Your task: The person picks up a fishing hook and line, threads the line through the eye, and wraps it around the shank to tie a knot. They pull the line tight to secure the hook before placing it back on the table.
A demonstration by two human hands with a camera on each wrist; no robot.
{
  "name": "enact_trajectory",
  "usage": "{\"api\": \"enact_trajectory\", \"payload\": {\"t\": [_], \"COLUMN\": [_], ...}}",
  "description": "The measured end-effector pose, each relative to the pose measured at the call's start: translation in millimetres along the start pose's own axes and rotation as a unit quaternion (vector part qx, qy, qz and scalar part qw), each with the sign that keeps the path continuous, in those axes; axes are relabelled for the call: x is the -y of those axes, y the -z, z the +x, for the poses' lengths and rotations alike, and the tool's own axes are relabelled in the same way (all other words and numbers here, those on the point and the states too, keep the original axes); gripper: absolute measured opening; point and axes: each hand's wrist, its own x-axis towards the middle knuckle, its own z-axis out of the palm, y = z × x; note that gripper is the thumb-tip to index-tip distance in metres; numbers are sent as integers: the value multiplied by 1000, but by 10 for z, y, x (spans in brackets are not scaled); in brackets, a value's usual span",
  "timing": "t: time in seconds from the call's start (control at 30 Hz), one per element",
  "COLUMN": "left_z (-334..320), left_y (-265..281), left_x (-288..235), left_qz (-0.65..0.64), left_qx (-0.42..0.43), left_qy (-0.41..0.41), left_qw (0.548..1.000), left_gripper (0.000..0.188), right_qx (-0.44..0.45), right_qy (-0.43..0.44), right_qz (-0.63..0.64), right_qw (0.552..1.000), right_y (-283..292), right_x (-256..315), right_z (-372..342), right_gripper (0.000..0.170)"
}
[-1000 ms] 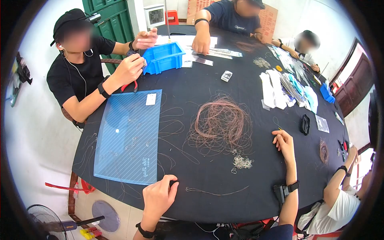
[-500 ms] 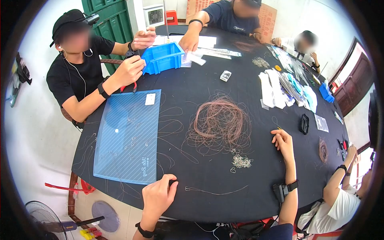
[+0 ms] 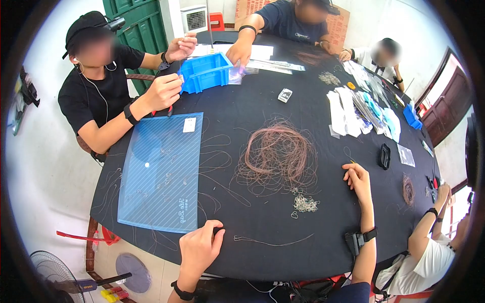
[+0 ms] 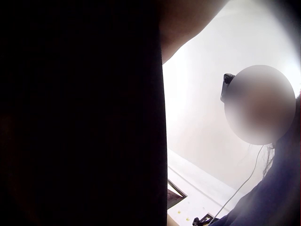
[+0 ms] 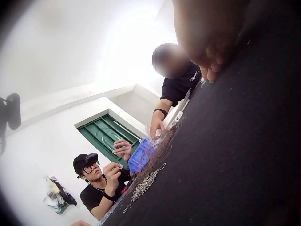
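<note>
My left hand (image 3: 201, 247) rests at the table's near edge, fingers loosely bent, just below the blue file bag (image 3: 160, 174). To its right lies a thin doubled strand (image 3: 273, 245). My right hand (image 3: 359, 184) rests on the black cloth with loosely curled fingers, beside a small loop of line (image 3: 347, 153); its underside also shows in the right wrist view. Between the hands, farther back, are a tangled reddish-brown coil of line (image 3: 278, 156) and a pile of small metal pieces (image 3: 305, 204). The left wrist view shows neither fingers nor table items.
A blue bin (image 3: 206, 73) stands at the far left, near a seated person (image 3: 101, 96) with raised hands. White packets (image 3: 343, 113), a black band-like object (image 3: 384, 156) and a clear bag (image 3: 406, 156) lie to the right. A small white box (image 3: 285, 95) is farther back.
Both my hands have stayed still. The person at the back has moved a hand left toward the blue bin, and the one at far right has raised a hand to the head.
</note>
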Motion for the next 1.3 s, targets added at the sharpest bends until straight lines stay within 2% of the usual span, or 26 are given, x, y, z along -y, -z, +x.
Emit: {"api": "enact_trajectory", "payload": {"t": [0.8, 1.0, 1.2, 1.3], "left_z": [-4, -4, -9, -16], "left_y": [28, 6, 83, 96], "left_x": [-5, 4, -60, -31], "left_qz": [22, 7, 37, 33], "left_qx": [22, 4, -45, -64], "left_qy": [1, -6, -5, -81], "left_qw": [999, 1000, 998, 994], "left_gripper": [13, 15, 41, 43], "right_qx": [-5, -5, 0, 3], "right_qy": [-8, -8, -3, -2], "right_qz": [-5, -1, 9, 12], "right_qw": [1000, 1000, 1000, 1000], "right_y": [1, -3, 4, 12], "right_x": [-14, 23, 10, -4], "right_z": [-5, -3, -9, -7], "right_gripper": [22, 23, 23, 22]}}
